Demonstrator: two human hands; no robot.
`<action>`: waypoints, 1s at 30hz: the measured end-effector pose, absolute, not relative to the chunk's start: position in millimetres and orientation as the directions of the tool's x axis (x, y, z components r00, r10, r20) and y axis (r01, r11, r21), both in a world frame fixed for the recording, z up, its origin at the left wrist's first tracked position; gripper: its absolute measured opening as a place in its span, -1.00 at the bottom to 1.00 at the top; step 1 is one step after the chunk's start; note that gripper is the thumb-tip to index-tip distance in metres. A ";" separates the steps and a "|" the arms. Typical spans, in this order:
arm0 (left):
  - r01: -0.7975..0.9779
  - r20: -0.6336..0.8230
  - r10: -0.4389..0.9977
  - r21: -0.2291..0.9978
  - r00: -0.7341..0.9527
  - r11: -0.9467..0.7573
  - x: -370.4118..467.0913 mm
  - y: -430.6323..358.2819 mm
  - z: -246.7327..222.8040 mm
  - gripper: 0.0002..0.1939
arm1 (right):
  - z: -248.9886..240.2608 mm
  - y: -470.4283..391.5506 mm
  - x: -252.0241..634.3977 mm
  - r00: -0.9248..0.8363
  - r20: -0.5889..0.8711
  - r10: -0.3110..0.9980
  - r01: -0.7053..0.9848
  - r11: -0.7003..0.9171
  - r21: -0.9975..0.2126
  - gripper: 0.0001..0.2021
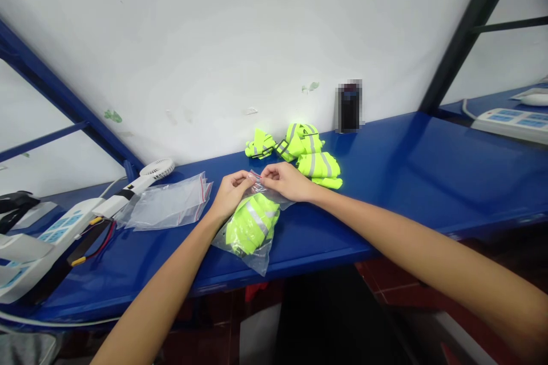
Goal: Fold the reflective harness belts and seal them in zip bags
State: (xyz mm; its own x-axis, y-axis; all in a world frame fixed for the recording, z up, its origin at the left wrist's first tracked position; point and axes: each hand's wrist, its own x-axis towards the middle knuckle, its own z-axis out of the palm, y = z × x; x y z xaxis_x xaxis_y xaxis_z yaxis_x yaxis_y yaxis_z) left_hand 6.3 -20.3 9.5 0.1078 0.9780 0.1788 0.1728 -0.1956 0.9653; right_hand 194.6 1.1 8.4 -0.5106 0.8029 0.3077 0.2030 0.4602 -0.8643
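Left hand (233, 191) and right hand (288, 181) are pinching the red-lined edge of a clear bag (260, 263), a reflective yellow bundle (249, 227) is lying inside, the bag resting on a blue tabletop (385, 182), similar bundles (319, 165) sitting behind

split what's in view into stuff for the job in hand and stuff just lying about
Likely part of the job:
held clear bag
yellow-green bundle inside it
loose bundles behind
spare clear bags, on the left

Probably just lying about:
handheld fan
left power strip
right power strip
blurred dark object by the wall
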 end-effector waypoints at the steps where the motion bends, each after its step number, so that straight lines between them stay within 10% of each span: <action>1: 0.163 0.167 0.980 0.969 0.109 -0.184 6.2 -20.2 9.2 -0.74 | 8.7 1.2 194.7 -0.510 0.293 0.808 0.181 0.434 -0.883 -0.85; 30: 0.139 0.134 0.975 0.977 0.178 -0.160 6.4 -18.3 9.0 -0.67 | 6.5 2.6 193.6 -0.502 0.313 0.806 0.227 0.472 -0.852 -0.86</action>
State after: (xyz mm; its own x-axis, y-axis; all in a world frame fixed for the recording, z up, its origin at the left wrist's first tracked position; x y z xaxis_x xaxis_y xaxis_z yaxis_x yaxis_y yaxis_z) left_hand 6.4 -18.3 9.0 0.1776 0.9749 0.1344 0.1390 -0.1601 0.9773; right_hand 193.6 2.6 6.5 -0.5018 0.8064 0.3129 0.2268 0.4718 -0.8520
